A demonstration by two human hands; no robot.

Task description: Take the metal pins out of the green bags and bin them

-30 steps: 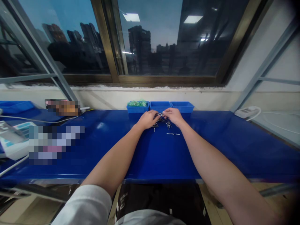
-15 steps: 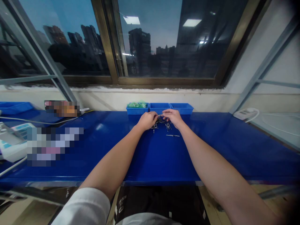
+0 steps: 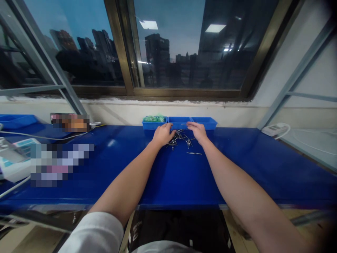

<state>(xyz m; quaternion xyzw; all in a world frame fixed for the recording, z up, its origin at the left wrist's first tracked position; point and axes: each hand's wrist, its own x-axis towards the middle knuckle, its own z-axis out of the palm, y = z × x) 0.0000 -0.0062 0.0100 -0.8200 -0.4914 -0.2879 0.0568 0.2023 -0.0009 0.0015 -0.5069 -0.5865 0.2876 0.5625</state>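
Observation:
A loose heap of blind rivets (image 3: 179,135), thin and silvery, lies on the blue table between my two hands. At its left side, my left hand (image 3: 162,134) rests with thumb and fingers apart, and I see nothing held in it. My right hand (image 3: 198,131) is raised at the heap's far right, pinching one rivet (image 3: 183,123) whose tip points left toward the bins. Nearer to me, a single rivet (image 3: 194,153) lies apart from the heap.
Behind the heap stand three joined blue bins: the left bin (image 3: 154,124) holds green plastic bags, beside a middle bin (image 3: 179,125) and a right bin (image 3: 204,125). A white scale-like device (image 3: 15,158) sits left. A white adapter with cable (image 3: 275,129) lies far right.
My hands have moved apart, uncovering more of the heap. My right hand has lifted a rivet away toward the bins, and my left hand's fingers have spread.

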